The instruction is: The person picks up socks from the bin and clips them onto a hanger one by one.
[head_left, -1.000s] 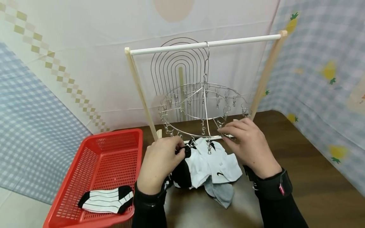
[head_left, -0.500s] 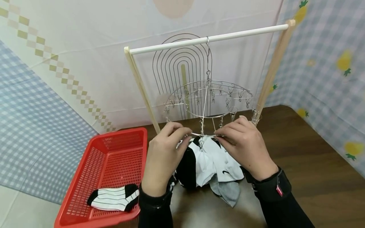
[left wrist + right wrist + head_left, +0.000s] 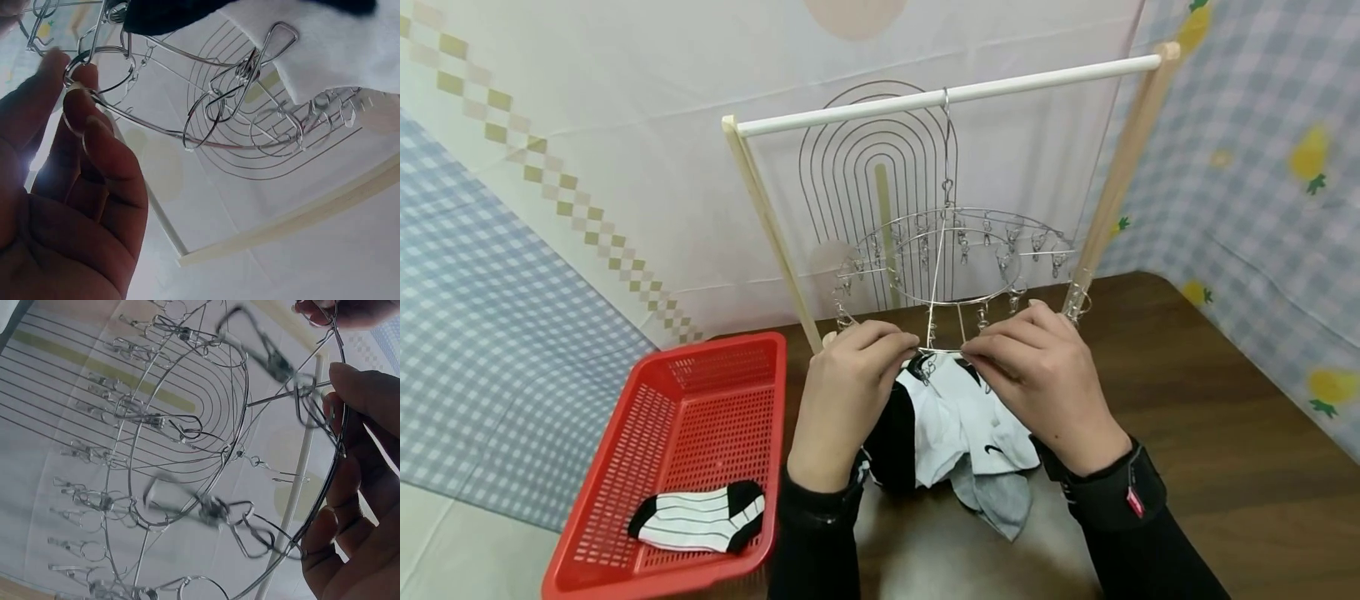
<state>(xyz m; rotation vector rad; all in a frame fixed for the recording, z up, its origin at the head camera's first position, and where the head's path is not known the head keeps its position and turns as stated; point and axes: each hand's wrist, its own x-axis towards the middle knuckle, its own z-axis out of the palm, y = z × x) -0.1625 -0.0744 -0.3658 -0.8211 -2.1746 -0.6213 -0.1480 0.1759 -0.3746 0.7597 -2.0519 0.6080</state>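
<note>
A round metal clip hanger hangs by its hook from the rack's bar, with small metal clips all around its rings. My left hand pinches the front of its outer ring between thumb and fingertips, right by a wire loop in the left wrist view. A short way to the right, my right hand pinches the same ring. Below and behind the hands is a bunch of socks: a black part, white ones and a grey one. In the left wrist view white cloth meets a clip.
A red plastic basket stands at the left, holding a striped white and black sock. The rack has a white bar and wooden posts. A brown table lies beneath; patterned cloth surrounds it.
My left hand has risen from beside the black sock to the hanger's outer ring and moved right. The ring has turned a little, and my right hand has shifted slightly left along it.
</note>
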